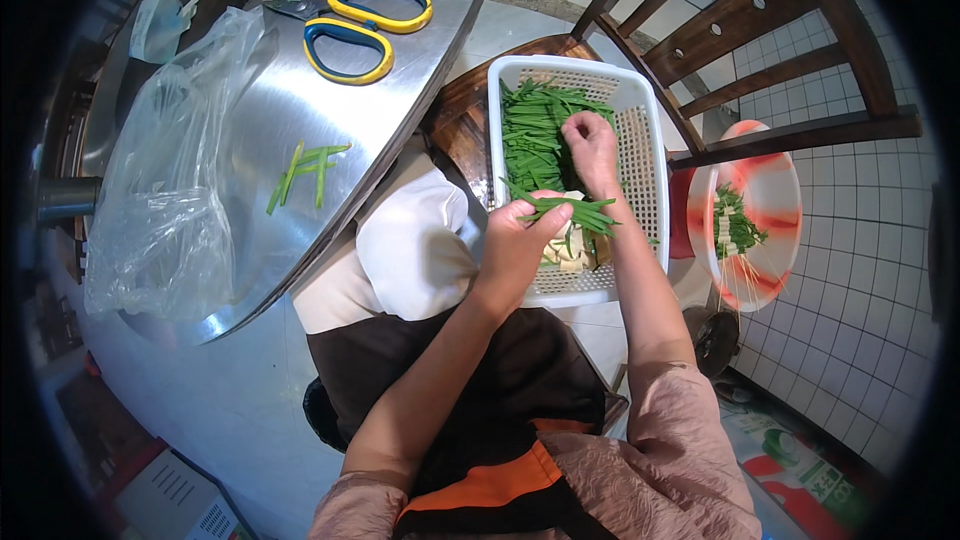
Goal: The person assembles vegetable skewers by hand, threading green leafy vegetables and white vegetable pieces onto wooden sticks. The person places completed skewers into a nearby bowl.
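Note:
My left hand (529, 240) holds a small bunch of cut green chive-like stalks (581, 214) between thumb and fingers, above the near part of a white plastic basket (562, 63). Further in, my right hand (592, 146) hovers at the edge of a thick layer of cut green stalks (531, 136); its thumb and fingertips are drawn together, and whether anything thin is between them cannot be seen. Pale, flat strips (571, 253), perhaps tofu skin, lie in the basket's near end, partly hidden under my left hand and its bunch.
The basket rests on a wooden chair (459, 124). At right, a red-and-white bowl (784, 191) holds skewered greens with pale strips (731, 229). The steel table (277, 127) at left carries yellow-and-blue scissors (386, 67), a clear plastic bag (176, 240) and several loose stalks (321, 178).

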`<state>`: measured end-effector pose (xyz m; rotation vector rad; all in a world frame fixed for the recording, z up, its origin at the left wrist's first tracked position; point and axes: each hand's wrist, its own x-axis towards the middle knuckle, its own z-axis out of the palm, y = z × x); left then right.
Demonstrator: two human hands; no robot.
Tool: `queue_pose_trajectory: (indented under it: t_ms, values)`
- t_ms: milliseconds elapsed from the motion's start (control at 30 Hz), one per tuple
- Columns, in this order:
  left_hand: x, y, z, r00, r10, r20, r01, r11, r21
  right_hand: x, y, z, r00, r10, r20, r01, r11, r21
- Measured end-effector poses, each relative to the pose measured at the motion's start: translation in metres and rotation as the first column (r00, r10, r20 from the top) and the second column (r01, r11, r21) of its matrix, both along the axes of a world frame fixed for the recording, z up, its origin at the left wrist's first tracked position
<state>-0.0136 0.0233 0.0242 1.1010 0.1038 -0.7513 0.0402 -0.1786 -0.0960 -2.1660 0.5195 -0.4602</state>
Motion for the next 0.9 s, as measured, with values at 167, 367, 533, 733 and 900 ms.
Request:
queue_pose_trajectory:
  t_ms: [167,367,533,733,900]
  values:
    - [0.002,0.0,0.0,0.998,0.029,-0.058,-0.03,1.0,-0.005,-0.026,-0.006,0.073,0.99,0.096,0.103,-0.125,0.937,0.325]
    - [0.002,-0.003,-0.008,0.995,0.1,0.013,-0.1,0.995,-0.007,-0.071,0.016,0.158,0.851,0.515,0.105,-0.513,0.857,-0.047]
    - [0.001,-0.001,-0.011,0.994,0.087,0.071,-0.088,0.996,0.011,-0.08,0.041,0.158,0.831,0.553,0.055,-0.545,0.83,-0.115]
    - [0.002,0.003,-0.01,0.995,0.027,-0.095,-0.039,0.991,-0.129,-0.088,0.045,0.154,0.867,0.49,0.094,-0.48,0.87,-0.109]
    - [0.002,0.001,-0.005,0.989,-0.007,-0.149,-0.027,0.974,-0.226,-0.091,0.043,0.157,0.856,0.508,0.091,-0.482,0.85,-0.211]
